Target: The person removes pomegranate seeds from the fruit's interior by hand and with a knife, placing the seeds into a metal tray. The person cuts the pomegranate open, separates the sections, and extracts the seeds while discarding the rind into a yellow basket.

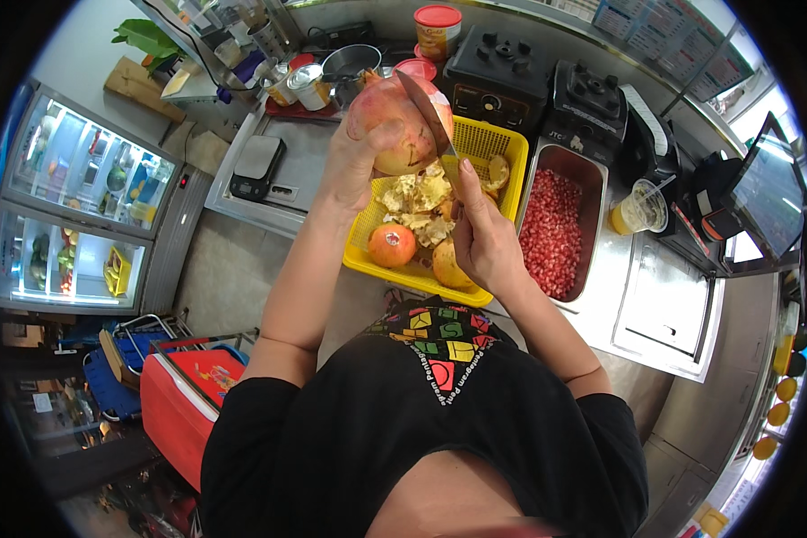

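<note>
A large pinkish-yellow pomegranate [393, 124] is held up in my left hand [360, 161], its thumb across the side facing me. My right hand [481, 232] grips a knife [425, 107], whose blade lies against the fruit's right side; the handle is mostly hidden by my fingers. Beneath both hands is a yellow plastic basket [370, 265] with torn pomegranate peel and membrane [417, 195]. A whole pomegranate [391, 245] with a sticker lies at its near left, and another fruit [450, 262] is partly behind my right hand.
Right of the basket, a steel pan [585, 235] holds loose red arils [551, 235]. Beyond it stand a plastic cup [639, 207] with a straw and a screen [766, 188]. Blender bases [494, 81] line the back. A digital scale [257, 168] sits left; a saucepan [351, 64] and cans are behind.
</note>
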`<state>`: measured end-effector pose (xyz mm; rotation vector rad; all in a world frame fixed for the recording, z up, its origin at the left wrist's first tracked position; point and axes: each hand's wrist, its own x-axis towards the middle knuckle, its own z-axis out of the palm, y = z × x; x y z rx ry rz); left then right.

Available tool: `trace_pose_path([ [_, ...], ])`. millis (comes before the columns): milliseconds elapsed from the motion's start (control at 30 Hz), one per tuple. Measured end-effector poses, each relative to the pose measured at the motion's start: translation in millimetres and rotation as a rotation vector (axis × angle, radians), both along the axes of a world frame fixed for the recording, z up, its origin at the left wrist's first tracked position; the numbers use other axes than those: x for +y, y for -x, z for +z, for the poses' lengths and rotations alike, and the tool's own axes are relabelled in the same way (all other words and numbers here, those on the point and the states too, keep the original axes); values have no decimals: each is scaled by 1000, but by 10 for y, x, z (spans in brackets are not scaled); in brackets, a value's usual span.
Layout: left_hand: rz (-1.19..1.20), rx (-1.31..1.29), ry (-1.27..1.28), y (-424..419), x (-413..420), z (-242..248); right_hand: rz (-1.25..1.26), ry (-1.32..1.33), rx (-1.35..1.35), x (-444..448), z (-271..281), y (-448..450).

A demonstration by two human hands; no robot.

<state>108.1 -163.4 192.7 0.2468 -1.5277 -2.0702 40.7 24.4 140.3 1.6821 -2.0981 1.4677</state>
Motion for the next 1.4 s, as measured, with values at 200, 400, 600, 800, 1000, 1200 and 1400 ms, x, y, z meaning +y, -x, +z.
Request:
trace_pose_path([
  [200,-52,-51,-201,42,65,45,-37,79,100,-56,-101,56],
  [400,-92,-192,-347,70,85,41,-56,66,129,-74,-143,71],
  [600,-225,-217,-657,75,62,-118,-57,18,127,-97,-253,67],
  [800,-240,-216,-725,90,-82,-398,-11,-88,57,-138,-218,148],
  [1000,27,-218,-426,-185,-316,-837,-227,-101,-94,-183,-286,215],
  [1200,339,-203,378,-410,-193,-1193,-261,-747,166,-484,-978,595],
  [1400,264,-299,615,-559,-60,-1237,-315,-712,245,-654,-757,560],
])
